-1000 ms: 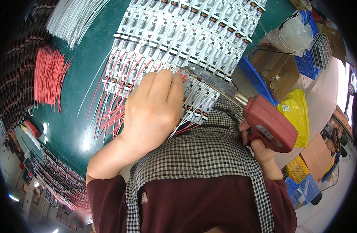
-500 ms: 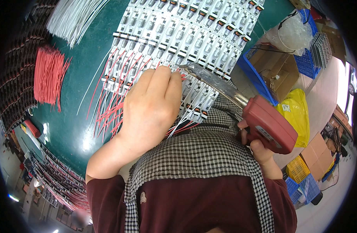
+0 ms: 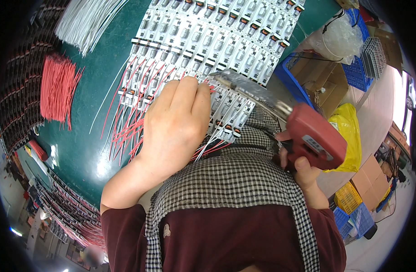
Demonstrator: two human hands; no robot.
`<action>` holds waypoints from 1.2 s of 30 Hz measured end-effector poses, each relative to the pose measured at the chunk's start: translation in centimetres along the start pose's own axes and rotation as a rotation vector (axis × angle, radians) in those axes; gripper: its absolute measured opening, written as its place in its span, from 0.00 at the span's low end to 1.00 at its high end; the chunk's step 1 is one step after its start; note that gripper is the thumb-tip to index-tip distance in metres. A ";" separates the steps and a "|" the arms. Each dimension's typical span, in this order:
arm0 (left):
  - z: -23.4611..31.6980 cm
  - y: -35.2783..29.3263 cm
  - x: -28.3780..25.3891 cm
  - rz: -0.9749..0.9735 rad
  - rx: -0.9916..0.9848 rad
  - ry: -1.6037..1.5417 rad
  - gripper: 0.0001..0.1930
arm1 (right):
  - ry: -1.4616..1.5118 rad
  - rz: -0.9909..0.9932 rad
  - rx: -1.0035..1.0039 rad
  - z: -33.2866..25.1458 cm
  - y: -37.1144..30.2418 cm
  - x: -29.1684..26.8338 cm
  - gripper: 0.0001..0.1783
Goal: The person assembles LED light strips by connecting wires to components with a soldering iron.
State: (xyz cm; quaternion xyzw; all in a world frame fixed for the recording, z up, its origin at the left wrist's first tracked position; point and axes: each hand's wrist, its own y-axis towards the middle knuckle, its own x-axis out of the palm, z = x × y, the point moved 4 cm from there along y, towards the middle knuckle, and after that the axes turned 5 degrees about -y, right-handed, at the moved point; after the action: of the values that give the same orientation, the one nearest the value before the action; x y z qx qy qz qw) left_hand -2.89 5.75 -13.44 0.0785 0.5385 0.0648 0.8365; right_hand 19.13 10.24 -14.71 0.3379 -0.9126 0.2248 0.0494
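Green tabletop (image 3: 92, 143) was smooth, with bright glare at near left. White wire bundle (image 3: 88, 22) lay at far left, fanned out; red wire bundle (image 3: 57, 93) lay nearer, also left. Panel of pale circuit boards (image 3: 212, 38), in rows, lay across middle. Thin red and white leads (image 3: 133, 129) trailed from its near left part over green surface.

Green tabletop (image 3: 88, 140), pale floor (image 3: 373, 113), bright opening (image 3: 399, 93) at right.
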 end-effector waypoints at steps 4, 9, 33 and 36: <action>0.1 0.3 0.1 0.012 0.005 0.001 0.06 | 0.012 0.021 -0.043 -0.7 0.2 -0.7 0.34; 0.5 0.3 -0.5 -0.024 -0.003 0.006 0.08 | 0.298 0.131 -0.009 -2.2 1.2 -2.3 0.31; -0.8 1.8 -4.1 0.226 -0.250 -0.917 0.12 | 1.386 -0.215 0.347 -1.7 4.2 1.5 0.23; -0.8 1.7 -4.4 0.247 -0.264 -0.908 0.13 | 1.356 -0.209 0.365 -1.4 4.1 1.8 0.21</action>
State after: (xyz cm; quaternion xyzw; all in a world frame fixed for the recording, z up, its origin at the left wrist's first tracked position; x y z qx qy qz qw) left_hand -5.44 6.60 -9.53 0.0555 0.0933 0.1907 0.9756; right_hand 15.05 12.57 -14.55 0.2122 -0.5914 0.5291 0.5703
